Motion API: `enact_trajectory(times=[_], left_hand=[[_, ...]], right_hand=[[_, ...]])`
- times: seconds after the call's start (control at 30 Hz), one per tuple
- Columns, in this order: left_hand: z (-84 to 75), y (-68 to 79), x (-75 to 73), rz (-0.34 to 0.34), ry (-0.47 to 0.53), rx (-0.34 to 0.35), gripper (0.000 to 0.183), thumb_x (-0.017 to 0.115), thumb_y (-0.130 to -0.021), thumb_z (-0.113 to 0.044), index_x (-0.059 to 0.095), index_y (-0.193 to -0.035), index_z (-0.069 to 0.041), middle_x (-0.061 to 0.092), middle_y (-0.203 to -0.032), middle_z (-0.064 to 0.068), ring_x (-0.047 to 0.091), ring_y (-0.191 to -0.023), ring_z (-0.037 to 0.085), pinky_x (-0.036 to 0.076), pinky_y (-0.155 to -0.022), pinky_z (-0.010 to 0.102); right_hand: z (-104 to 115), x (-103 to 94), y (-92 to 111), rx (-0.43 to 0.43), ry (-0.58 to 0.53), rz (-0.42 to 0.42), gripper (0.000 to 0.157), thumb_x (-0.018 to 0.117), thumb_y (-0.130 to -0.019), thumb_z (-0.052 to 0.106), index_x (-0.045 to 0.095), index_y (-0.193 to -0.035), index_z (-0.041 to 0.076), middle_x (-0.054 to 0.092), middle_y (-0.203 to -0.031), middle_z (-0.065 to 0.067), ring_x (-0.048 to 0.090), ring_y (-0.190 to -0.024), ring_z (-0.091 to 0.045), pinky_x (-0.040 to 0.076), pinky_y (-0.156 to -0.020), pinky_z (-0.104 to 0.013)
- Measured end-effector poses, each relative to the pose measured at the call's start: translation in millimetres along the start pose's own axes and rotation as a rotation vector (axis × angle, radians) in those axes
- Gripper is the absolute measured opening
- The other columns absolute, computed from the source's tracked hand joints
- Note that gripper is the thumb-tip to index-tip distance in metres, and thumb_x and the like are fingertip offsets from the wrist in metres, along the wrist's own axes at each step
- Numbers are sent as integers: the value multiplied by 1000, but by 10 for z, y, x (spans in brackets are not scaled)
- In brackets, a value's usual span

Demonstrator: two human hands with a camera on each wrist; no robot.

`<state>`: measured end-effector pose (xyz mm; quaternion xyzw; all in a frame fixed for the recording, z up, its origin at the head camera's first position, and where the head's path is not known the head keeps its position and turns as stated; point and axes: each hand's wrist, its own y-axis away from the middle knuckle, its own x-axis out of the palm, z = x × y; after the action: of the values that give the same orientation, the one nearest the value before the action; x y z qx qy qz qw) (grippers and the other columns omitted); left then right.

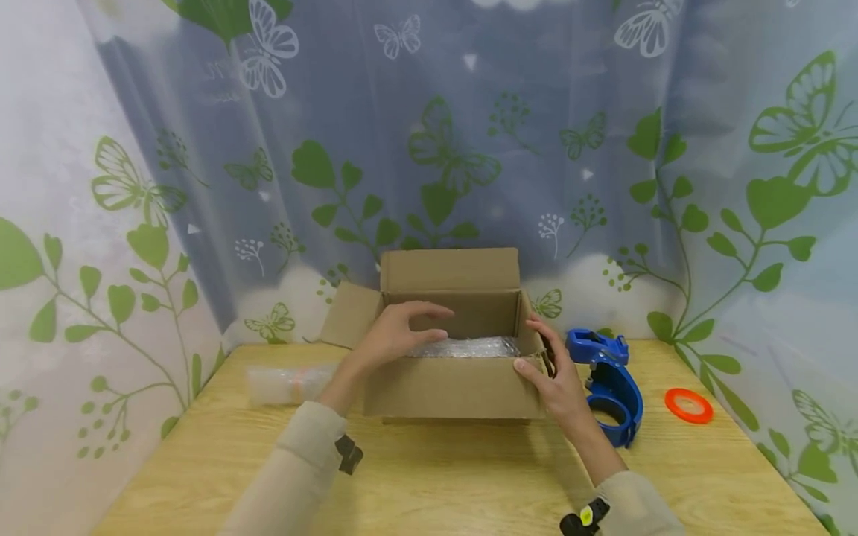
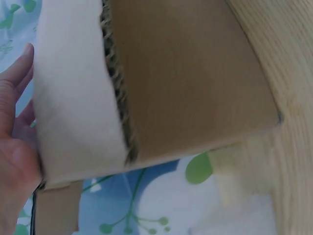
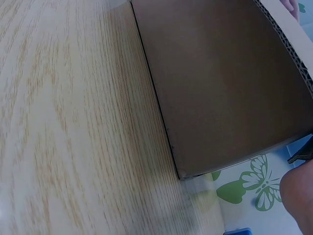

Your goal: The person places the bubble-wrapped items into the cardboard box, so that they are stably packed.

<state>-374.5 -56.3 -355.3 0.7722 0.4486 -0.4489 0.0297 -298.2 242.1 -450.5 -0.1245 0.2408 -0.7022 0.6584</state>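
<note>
An open cardboard box (image 1: 429, 391) stands on the table, its back flap (image 1: 450, 269) raised and its left flap (image 1: 350, 316) spread outward. Inside lies something in shiny clear wrapping (image 1: 479, 347); the front flap hides its lower part. My left hand (image 1: 395, 331) is over the box's left side, fingers extended toward the opening and thumb apart, holding nothing. At the right front corner, my right hand (image 1: 559, 380) grips the box, thumb on the front flap and fingers along the right side. In the left wrist view, the left hand (image 2: 17, 147) shows beside the folded front flap (image 2: 78, 93).
A clear plastic roll (image 1: 271, 385) lies left of the box. To the right are a blue tape dispenser (image 1: 633, 406), a smaller blue holder (image 1: 590, 345) behind it and an orange-red ring (image 1: 689, 406). A patterned curtain (image 1: 536, 201) hangs behind the wooden table (image 1: 462, 484).
</note>
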Motion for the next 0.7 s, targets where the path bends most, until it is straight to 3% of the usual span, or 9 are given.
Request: enact_trajectory(times=[0.2,0.37,0.53,0.63,0.7], left_hand=[[-8,105,-306,46,1,4,43,74,-98,-32,68,-138,-18,65,-141,-1,55,-137,25,44,-113,52],[6,278,-637,25,-33,-37,44,73,-99,-34,68,-139,-18,64,-142,3,61,-128,34,50,-105,57],[87,465,-885,7,-8,-91,44,73,-99,-36,66,-140,-22,64,-142,4,68,-117,32,58,-94,53],[140,563,-998,-12,-31,-93,45,74,-99,-34,66,-141,-21,65,-142,4,68,-117,30,59,-91,50],[160,635,-1077,-27,-62,-98,45,73,-99,-34,66,-141,-19,65,-142,4,66,-122,31,56,-97,51]], right_hand=[[19,-11,-21,12,9,3,63,67,-102,13,40,-158,14,25,-170,6,11,-160,-26,10,-124,-68],[54,-37,-31,17,9,0,64,67,-101,13,38,-158,11,23,-171,6,10,-160,-26,10,-124,-68],[31,-39,-39,12,10,-6,64,68,-101,11,39,-158,11,24,-171,6,11,-160,-25,11,-124,-67],[-2,-19,-39,3,10,-11,63,68,-100,10,40,-157,10,26,-170,6,13,-160,-25,12,-125,-65],[-16,3,-36,-1,7,-7,63,68,-100,10,40,-157,9,26,-170,5,13,-160,-25,12,-125,-65]])
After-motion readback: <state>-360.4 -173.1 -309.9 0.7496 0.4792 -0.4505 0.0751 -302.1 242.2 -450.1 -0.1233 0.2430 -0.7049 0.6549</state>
